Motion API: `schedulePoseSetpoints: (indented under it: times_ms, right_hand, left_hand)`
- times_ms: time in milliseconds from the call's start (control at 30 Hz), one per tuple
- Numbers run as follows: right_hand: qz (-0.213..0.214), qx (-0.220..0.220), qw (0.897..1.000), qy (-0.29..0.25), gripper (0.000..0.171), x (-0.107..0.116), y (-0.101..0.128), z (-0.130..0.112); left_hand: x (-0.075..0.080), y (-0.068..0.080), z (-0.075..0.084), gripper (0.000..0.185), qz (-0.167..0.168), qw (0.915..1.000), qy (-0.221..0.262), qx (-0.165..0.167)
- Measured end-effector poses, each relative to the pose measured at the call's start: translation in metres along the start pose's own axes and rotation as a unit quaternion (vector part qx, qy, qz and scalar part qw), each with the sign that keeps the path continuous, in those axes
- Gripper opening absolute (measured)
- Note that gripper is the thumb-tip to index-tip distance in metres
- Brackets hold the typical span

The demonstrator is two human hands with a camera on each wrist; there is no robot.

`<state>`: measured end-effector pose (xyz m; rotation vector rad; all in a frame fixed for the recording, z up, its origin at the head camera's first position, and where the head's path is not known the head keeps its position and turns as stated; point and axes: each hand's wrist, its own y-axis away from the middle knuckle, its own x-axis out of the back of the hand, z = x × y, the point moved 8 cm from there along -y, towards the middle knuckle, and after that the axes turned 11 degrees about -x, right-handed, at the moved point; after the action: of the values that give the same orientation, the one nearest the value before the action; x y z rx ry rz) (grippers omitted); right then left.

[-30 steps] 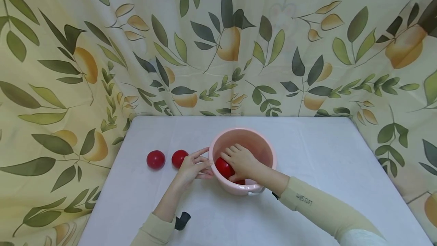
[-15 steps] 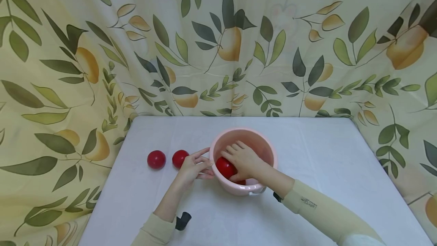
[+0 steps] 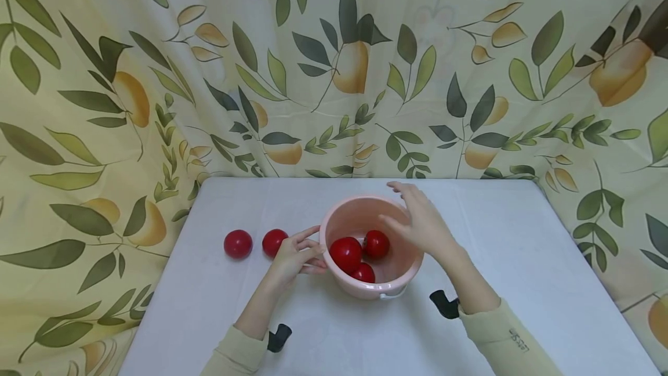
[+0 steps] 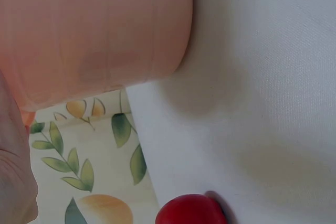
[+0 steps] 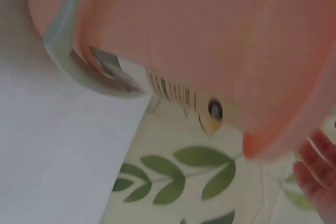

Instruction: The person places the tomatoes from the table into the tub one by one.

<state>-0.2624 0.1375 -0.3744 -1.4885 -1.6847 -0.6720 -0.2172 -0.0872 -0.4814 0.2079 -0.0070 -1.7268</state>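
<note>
Three red fruits (image 3: 345, 254) sit low in the pink bucket (image 3: 357, 290), gathered at its left and middle; two more lie out on the desk (image 3: 496, 237), the outer fruit (image 3: 238, 244) well apart from the bucket, the inner fruit (image 3: 273, 242) right by the left hand (image 3: 293, 257), touching or not I can't tell; that left hand rests against the bucket's left side, fingers loosely extended, clamped on nothing; over by the right rim hangs the right hand (image 3: 425, 225), thumb and fingers spread apart, nothing between them; to do this well, I'd say, steady the bucket lightly so it can't tip, lift the right hand clear of the rim before crossing, and lower any further fruit gently into the right-hand space.
</note>
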Motion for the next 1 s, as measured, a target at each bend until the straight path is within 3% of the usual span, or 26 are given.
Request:
schedulePoseSetpoints:
  times_ms: [100,267,433,567,667,833,1000]
  right_hand:
    - [0.011,-0.053,0.994,-0.092,0.070,0.018,0.006,0.026]
    - [0.001,-0.146,0.970,-0.196,0.073,0.032,0.020,0.070]
    - [-0.065,-0.194,0.945,-0.257,0.074,0.022,0.036,0.095]
    - [-0.127,-0.209,0.918,-0.313,0.073,0.006,0.046,0.101]
    - [-0.161,-0.218,0.903,-0.334,0.072,-0.006,0.051,0.102]
    - [-0.187,-0.217,0.893,-0.347,0.073,-0.017,0.056,0.098]
    - [-0.188,-0.209,0.897,-0.341,0.074,-0.020,0.057,0.093]
  left_hand:
    - [0.000,0.000,0.000,0.058,-0.001,1.0000,0.002,0.001]
    - [-0.001,-0.001,0.000,0.058,-0.002,1.0000,0.004,-0.002]
    - [0.000,-0.001,0.000,0.057,0.002,1.0000,0.003,0.002]
    - [-0.001,0.000,0.000,0.057,0.000,1.0000,0.002,0.002]
    - [0.000,0.000,0.000,0.057,0.003,1.0000,0.002,0.006]
    - [-0.001,0.001,0.000,0.057,0.001,1.0000,0.000,0.004]
    - [0.000,0.000,0.000,0.057,-0.001,1.0000,0.001,0.001]
